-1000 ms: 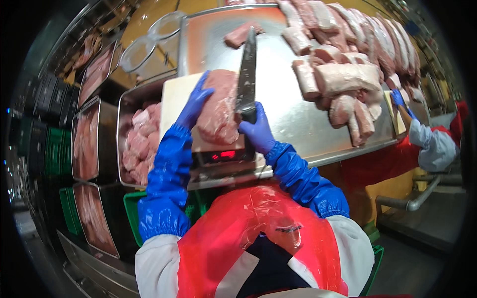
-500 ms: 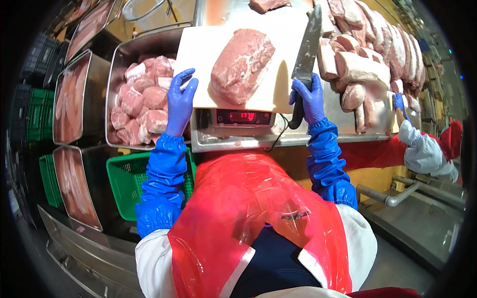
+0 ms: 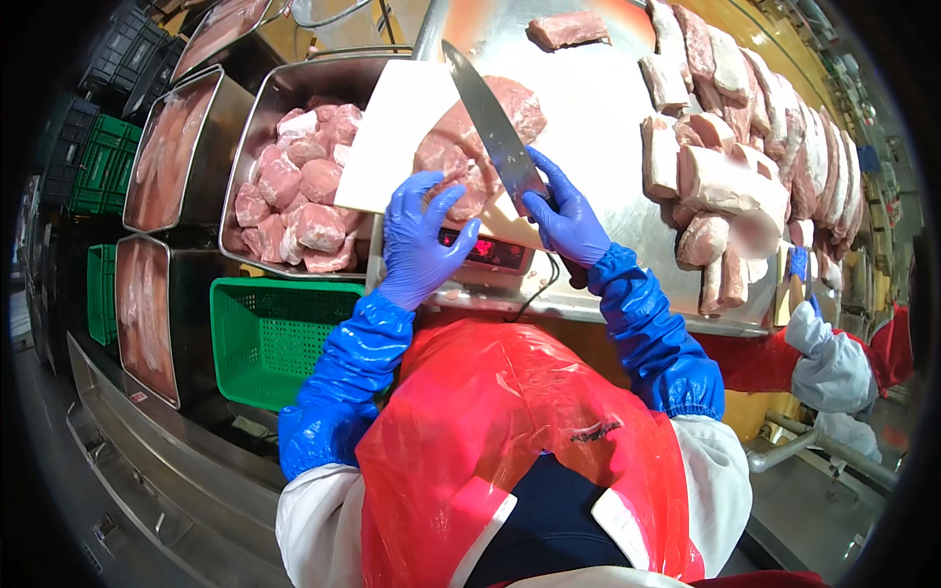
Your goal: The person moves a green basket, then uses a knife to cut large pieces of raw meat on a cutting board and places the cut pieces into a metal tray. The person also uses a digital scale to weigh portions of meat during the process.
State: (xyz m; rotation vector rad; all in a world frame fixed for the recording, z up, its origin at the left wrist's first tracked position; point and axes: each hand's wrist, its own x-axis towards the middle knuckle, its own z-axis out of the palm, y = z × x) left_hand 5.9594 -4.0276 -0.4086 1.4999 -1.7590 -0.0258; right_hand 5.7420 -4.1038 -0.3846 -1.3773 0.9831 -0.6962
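Observation:
My right hand is wrapped round the handle of a large knife, its blade slanting up and left across a boneless piece of raw meat. My left hand has its fingers spread at the near left end of that meat; whether the fingertips touch it I cannot tell. Beneath the meat lies a white cutting board, resting over a small scale with a red lit display. Both hands wear purple-blue gloves.
Left of the board a steel tub holds meat chunks, with a green basket below it. More steel tubs of meat stand farther left. Large cuts are piled at right, near a co-worker's sleeve. Another meat piece lies at the back.
My right hand has swung the knife left, from beside the board to over the meat. My left hand has moved right, from the board's left edge to the meat's near end.

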